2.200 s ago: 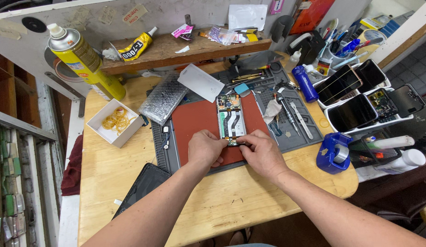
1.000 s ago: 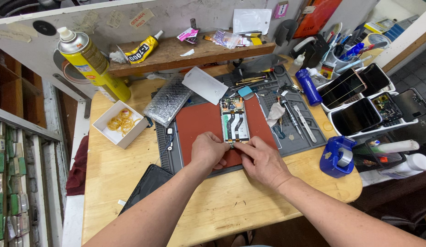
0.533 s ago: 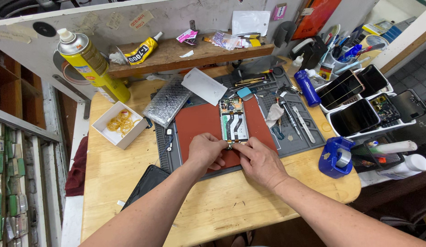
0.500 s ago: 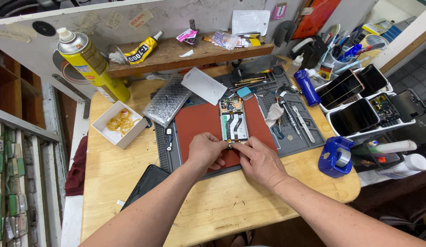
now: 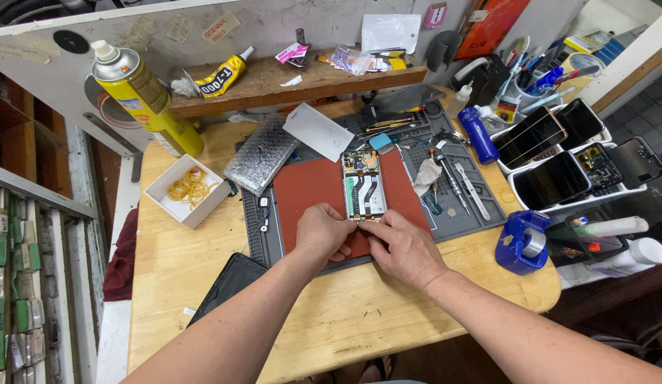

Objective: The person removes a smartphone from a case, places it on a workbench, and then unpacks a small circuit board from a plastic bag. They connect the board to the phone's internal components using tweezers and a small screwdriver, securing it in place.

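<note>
An opened phone [image 5: 363,184], back cover off and circuit boards showing, lies lengthwise on a red work mat [image 5: 309,193]. My left hand [image 5: 321,233] and my right hand [image 5: 402,247] meet at the phone's near end, fingertips pinched together on its bottom edge. Whether a small tool or part sits between the fingers I cannot tell. Both wrists rest over the mat's front edge.
A grey repair mat [image 5: 464,206] holds tweezers and screwdrivers to the right. A blue tape dispenser [image 5: 521,242], trays of phones [image 5: 558,160], a yellow spray can [image 5: 142,96], a box of rubber bands [image 5: 188,189], a black panel [image 5: 228,284] and a shelf [image 5: 295,78] surround the work.
Both hands stay at the phone's near end; fingers shift only slightly. The view has drifted a little.
</note>
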`<state>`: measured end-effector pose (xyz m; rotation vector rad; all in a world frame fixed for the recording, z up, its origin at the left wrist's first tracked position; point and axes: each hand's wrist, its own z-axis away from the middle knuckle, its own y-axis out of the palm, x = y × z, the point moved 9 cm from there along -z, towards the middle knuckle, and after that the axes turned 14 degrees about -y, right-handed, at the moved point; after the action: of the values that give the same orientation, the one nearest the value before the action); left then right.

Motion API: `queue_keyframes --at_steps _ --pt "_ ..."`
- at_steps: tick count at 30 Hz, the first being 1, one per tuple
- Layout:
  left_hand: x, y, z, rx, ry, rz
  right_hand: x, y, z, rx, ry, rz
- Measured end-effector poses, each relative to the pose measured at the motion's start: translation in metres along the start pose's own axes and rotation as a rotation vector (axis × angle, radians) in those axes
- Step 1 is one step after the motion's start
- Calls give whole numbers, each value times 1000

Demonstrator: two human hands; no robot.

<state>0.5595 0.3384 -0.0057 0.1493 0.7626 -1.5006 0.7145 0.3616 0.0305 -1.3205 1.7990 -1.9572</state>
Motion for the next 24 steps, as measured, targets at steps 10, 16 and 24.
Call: queue_keyframes --at_steps 10,16,24 --pt "3 1 -6 1 5 6 -4 -6 -23 -128 8 -22" --pt "3 -1 -6 4 21 31 -5 -1 -37 -105 -58 -59" --pt "3 -4 -6 -6 6 32 -8 4 -36 -108 41 -87"
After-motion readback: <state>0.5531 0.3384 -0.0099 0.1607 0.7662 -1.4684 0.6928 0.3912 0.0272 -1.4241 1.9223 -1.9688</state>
